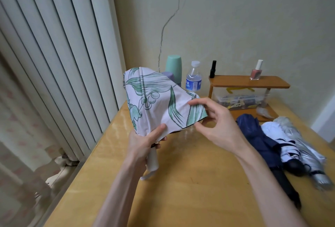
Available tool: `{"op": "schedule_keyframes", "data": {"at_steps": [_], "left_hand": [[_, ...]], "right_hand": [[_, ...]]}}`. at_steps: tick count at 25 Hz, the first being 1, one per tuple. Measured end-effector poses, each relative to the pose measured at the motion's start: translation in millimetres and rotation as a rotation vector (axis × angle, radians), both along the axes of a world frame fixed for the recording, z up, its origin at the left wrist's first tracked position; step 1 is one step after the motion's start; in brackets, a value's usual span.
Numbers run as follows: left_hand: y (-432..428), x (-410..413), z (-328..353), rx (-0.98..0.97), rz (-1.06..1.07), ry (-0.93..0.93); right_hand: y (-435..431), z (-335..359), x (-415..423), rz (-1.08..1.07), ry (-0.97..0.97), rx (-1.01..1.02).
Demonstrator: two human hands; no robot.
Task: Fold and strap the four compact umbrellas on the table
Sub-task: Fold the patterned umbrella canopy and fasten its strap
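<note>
I hold a pale pink umbrella with green leaf print up over the table, its canopy loose and spread. My left hand grips it near the white handle, thumb pressed on the cloth. My right hand pinches the canopy's lower right edge between thumb and fingers. Three more umbrellas lie side by side on the right of the wooden table: a navy one, a white one with a dark handle and a silver one.
A mint cup, a water bottle and a small wooden shelf with two nail polish bottles stand at the back by the wall. A clear box of clips sits under the shelf. A curtain hangs along the left.
</note>
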State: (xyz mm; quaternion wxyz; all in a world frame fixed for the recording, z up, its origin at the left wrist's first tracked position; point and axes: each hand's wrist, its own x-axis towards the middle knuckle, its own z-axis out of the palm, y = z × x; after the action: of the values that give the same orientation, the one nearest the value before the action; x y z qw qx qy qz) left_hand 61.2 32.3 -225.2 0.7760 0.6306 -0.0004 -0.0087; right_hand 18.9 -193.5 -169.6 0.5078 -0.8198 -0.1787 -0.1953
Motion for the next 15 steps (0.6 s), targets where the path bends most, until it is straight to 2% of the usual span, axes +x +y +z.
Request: {"op": "schedule_keyframes", "data": {"at_steps": [3,5,8,10,13,15], "left_hand": [[-1,-2,0,0.000,-0.015,-0.003],[0,-1,0,0.025,0.002,0.006],[-1,-2,2,0.045,0.046,0.009],[-3,-4,5,0.009,0.074,0.008],[-3,-4,6,0.025,0.087,0.017],[-2,-5,6,0.039,0.085,0.020]], "right_hand": [[6,-6,3,-0.092,-0.027,0.075],[10,-14,8,-0.245,-0.104,0.071],[11,-21,9,-0.564,-0.289,-0.007],[13,-21,5,-0.701,-0.441,-0.057],[20,-26,2,-0.781,-0.599,-0.184],[24,-29,4,-0.735,-0.548,-0.114]]}}
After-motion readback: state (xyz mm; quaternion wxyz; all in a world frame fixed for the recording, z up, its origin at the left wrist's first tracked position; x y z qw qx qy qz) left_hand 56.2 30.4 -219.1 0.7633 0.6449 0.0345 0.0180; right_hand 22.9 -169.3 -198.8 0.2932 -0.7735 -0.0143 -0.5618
